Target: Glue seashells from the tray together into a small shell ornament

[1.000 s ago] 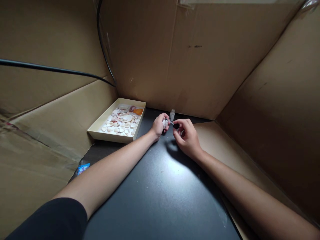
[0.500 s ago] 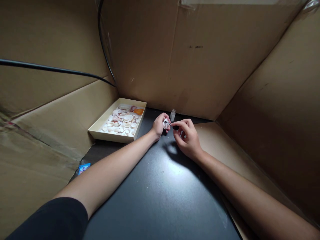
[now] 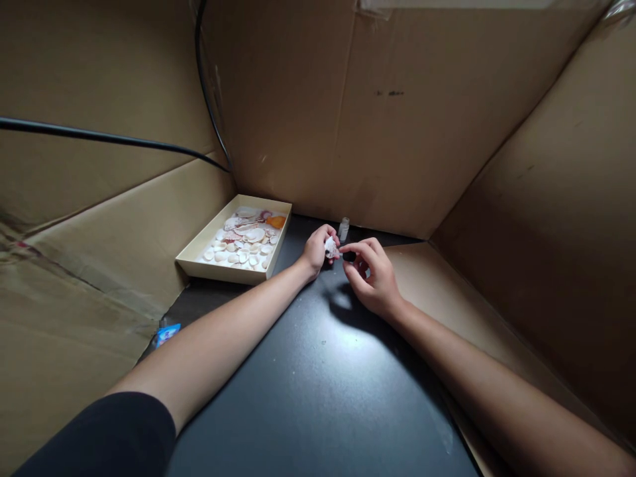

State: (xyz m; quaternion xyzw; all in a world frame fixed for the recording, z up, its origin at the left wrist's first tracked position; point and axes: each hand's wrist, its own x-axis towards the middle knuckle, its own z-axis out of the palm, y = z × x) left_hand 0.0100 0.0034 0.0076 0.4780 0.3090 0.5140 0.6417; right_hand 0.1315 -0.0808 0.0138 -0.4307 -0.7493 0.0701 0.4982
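- A small whitish seashell (image 3: 330, 247) sits pinched in the fingers of the left hand (image 3: 317, 250), held just above the black tabletop (image 3: 318, 384) near its far edge.
- The right hand (image 3: 372, 273) has thumb and forefinger closed together on a small dark brush cap (image 3: 349, 256), and the thin brush end meets the shell's near face; the bristles themselves are too small to make out.
- Judging from that contact, this shell is in the middle of being coated. How much of its surface is covered cannot be told at this size.
- Just behind the two hands stands a small clear bottle (image 3: 343, 229), upright and uncapped as far as can be seen, close to the cardboard back wall (image 3: 377, 119).
- To the left, near the left hand but apart from it, lies a shallow cream tray (image 3: 199, 264) filled with many more seashells (image 3: 246, 240), pale ones mostly and one orange piece at the far end. Whether any of these are already coated cannot be read from here; as a judgement, a good deal of the pile could be left to do.
- No separate heap of finished shells shows on the tabletop.
- A small blue packet (image 3: 166, 333) lies at the table's left edge, well apart from the hands.
- A black cable (image 3: 109, 138) runs across the cardboard on the left side.
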